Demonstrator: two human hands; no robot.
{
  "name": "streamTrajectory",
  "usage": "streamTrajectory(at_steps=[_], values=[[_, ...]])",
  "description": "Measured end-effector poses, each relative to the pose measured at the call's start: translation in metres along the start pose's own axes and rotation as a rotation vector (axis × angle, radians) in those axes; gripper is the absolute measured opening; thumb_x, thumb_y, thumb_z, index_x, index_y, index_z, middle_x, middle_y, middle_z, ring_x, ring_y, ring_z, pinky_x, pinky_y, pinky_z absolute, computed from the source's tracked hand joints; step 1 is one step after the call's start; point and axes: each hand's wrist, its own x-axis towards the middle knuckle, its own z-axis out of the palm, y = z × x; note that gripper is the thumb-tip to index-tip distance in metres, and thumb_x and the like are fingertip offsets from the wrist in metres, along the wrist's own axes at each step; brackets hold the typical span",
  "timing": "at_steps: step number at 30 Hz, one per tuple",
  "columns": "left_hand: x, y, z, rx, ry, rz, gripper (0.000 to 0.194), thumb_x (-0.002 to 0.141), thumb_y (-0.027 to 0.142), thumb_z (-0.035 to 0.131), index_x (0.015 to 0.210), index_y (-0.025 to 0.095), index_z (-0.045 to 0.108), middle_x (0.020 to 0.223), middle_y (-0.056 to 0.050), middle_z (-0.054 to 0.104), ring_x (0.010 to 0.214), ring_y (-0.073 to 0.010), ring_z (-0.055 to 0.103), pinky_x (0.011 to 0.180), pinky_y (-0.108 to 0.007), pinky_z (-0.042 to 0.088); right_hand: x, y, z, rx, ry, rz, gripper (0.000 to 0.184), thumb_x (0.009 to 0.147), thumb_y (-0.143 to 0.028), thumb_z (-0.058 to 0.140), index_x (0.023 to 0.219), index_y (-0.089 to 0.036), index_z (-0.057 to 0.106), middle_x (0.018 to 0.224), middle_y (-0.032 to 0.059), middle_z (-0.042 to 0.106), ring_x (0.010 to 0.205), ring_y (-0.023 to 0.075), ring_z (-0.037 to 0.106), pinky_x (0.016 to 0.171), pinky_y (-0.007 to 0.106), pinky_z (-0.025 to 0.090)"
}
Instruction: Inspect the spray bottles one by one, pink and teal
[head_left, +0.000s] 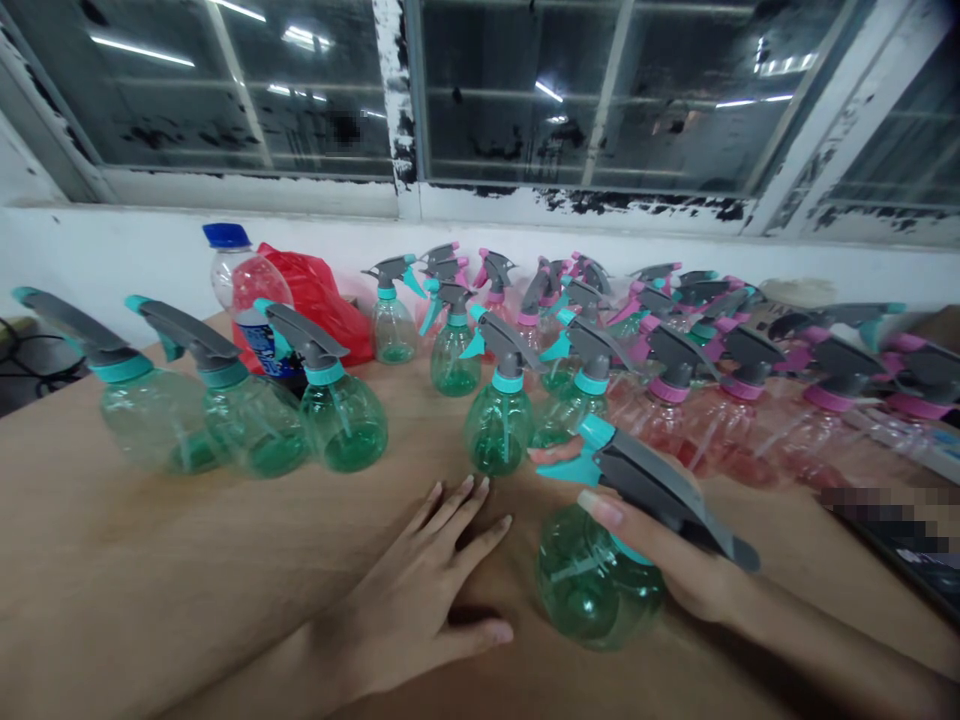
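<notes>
My right hand (pixel 675 550) is wrapped round the neck of a green spray bottle (pixel 592 590) with a grey and turquoise trigger head. That bottle tilts, its nozzle pointing left, and I cannot tell whether its base touches the table. Flat on the wooden table (pixel 247 580), my left hand (pixel 435 560) lies with its fingers spread, holding nothing. Just beyond its fingertips stands another green spray bottle (pixel 499 430), with a further green spray bottle (pixel 581 400) beside it. To the left, three green spray bottles (pixel 345 430) stand in a row.
Several pink spray bottles (pixel 667 410) crowd the right and back, mixed with green ones. A clear bottle with a blue cap (pixel 227 237) stands by a red plastic bag (pixel 322 300) at back left. A dark flat object (pixel 900 540) lies at the right edge. Windows rise behind.
</notes>
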Motion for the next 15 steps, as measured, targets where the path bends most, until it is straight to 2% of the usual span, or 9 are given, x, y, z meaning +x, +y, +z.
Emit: streamTrajectory(at_steps=[4,12,15], values=[[-0.0002,-0.0007,0.0007,-0.001,-0.001,0.006,0.074,0.089,0.066,0.043,0.146,0.021,0.030,0.153,-0.014,0.015,0.138,-0.0347,0.017,0.108,-0.055,0.020,-0.0008,-0.0002,-0.0001,0.002,0.015,-0.010,0.021,0.086,-0.032,0.058,0.106,-0.028,0.061,0.093,0.0005,0.066,0.086,0.0191,0.063,0.080,0.034,0.048],[0.0001,-0.0001,-0.0003,0.000,0.005,0.009,0.074,0.088,0.066,0.045,0.144,0.019,0.032,0.152,-0.015,0.018,0.137,-0.0347,0.019,0.108,-0.054,0.021,0.0006,-0.0003,0.0002,0.006,0.016,-0.006,0.020,0.086,-0.033,0.058,0.106,-0.029,0.061,0.091,0.0001,0.066,0.084,0.0192,0.063,0.077,0.033,0.049],[-0.0001,-0.0005,0.0004,0.004,-0.005,0.007,0.074,0.089,0.066,0.043,0.145,0.019,0.031,0.152,-0.016,0.017,0.137,-0.0352,0.020,0.107,-0.055,0.022,0.0005,-0.0007,-0.0002,-0.005,0.009,0.022,0.021,0.086,-0.035,0.057,0.106,-0.028,0.061,0.086,0.0004,0.066,0.076,0.0193,0.063,0.070,0.033,0.049]])
